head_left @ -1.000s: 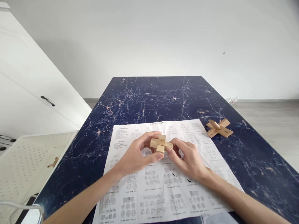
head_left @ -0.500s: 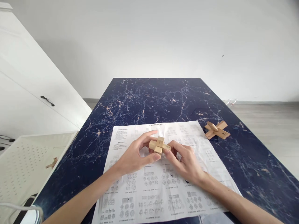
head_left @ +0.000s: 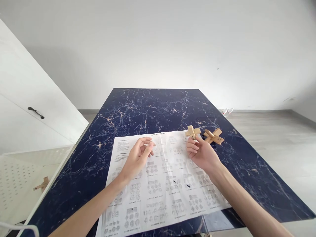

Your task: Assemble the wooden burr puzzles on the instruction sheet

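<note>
Beyond the table's (head_left: pixel 148 110) left edge, a wooden piece (head_left: pixel 42 185) lies in a white basket (head_left: pixel 14 186). The left hand (head_left: pixel 140 154), loosely curled and with nothing visible in it, is above the printed sheet (head_left: pixel 159 159). The right hand (head_left: pixel 203 154) holds, in a narrow pinch, the wooden cross marked 3 (head_left: pixel 193 132), at the sheet's far right corner. Just beside, toward the table's right edge, lies another wooden cross (head_left: pixel 216 137). The step seems to be setting aside; this calls for lowering gently, then loosening the fingers.
</note>
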A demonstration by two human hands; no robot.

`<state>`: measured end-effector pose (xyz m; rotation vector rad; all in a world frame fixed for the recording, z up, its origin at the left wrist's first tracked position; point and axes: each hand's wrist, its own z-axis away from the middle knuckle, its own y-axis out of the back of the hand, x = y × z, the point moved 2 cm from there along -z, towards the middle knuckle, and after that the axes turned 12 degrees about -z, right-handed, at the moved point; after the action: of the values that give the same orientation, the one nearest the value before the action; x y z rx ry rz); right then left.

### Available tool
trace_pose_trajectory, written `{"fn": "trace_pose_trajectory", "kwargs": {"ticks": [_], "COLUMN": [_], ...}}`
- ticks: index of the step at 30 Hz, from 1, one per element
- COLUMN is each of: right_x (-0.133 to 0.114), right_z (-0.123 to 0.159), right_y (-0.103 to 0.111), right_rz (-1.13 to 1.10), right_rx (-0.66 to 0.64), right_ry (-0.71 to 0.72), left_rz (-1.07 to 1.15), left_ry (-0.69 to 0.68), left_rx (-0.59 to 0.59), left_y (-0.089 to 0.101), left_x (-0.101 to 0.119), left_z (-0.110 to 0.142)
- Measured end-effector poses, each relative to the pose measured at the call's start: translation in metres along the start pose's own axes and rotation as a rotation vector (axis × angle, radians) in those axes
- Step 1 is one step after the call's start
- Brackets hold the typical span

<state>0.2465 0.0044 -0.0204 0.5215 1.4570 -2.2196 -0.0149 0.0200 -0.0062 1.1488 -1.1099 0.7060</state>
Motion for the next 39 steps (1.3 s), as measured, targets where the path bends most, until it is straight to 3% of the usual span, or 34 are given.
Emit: {"fn": "trace_pose_trajectory", "kwargs": {"ticks": [5,9,15,19,23,30,33,39], "right_x": [0.014,0.026,0.014,0.011,0.015,0.018,0.018,0.018], "right_z": [0.008,0.041,0.097,0.114,0.118,0.117,0.117,0.121], "right_y": [-0.007,-0.001,0.021,0.043,0.057,0.061,0.062,0.059], "right_rz": [0.024,0.134,0.854,1.125,1.167,1.175,1.166,1.150], "right_rx": [-0.009,-0.040,-0.250,-0.216,-0.196,-0.227,-0.228,-0.217], "right_ry": [-0.013,-0.064,0.145,0.309,0.361,0.387,0.413,0.456], "left_rz": [-0.025,-0.067,-0.206,-0.426,-0.674,-0.911,-0.962,-0.964], "left_ry": [-0.003,-0.009,-0.049,-0.101,-0.130,-0.146,-0.150,-0.066], "left_rx": [-0.002,-0.015,-0.055,-0.103,-0.078,0.266,0.335,0.290], "left_y": [0.002,0.003,0.006,0.018,0.041,0.078,0.081,0.077], "left_x": [0.005,0.006,0.011,0.015,0.002,-0.050,-0.058,-0.050], "left_z": [0.001,0.002,0.002,0.014,0.051,0.127,0.136,0.137]}}
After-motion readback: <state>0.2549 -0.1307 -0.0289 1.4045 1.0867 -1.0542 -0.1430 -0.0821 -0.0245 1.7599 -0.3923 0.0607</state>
